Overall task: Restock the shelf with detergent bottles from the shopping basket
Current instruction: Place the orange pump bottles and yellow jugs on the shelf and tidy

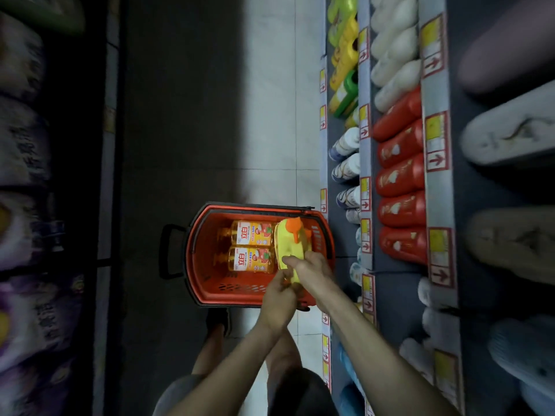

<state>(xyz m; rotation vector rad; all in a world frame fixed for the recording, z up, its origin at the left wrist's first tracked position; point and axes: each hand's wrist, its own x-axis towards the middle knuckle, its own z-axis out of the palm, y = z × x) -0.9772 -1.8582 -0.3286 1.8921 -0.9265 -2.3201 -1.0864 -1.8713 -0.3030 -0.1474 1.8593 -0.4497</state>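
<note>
A red shopping basket [207, 265] stands on the aisle floor below me. Two amber detergent bottles [250, 246] with white and red labels lie side by side inside it. Above the basket's right side is a yellow detergent bottle [289, 244] with an orange cap, lifted and tilted. My right hand [309, 270] grips its lower part from the right. My left hand [277, 298] holds its bottom end from below. The shelf [365, 163] runs along the right, with rows of yellow, green, white and red bottles.
Price tags with red arrows line the shelf edges. White and red bottles [401, 175] fill the middle tier, larger blurred packs the upper tier. A dark shelf [36, 205] of bagged goods stands at the left. My legs and feet are just behind the basket.
</note>
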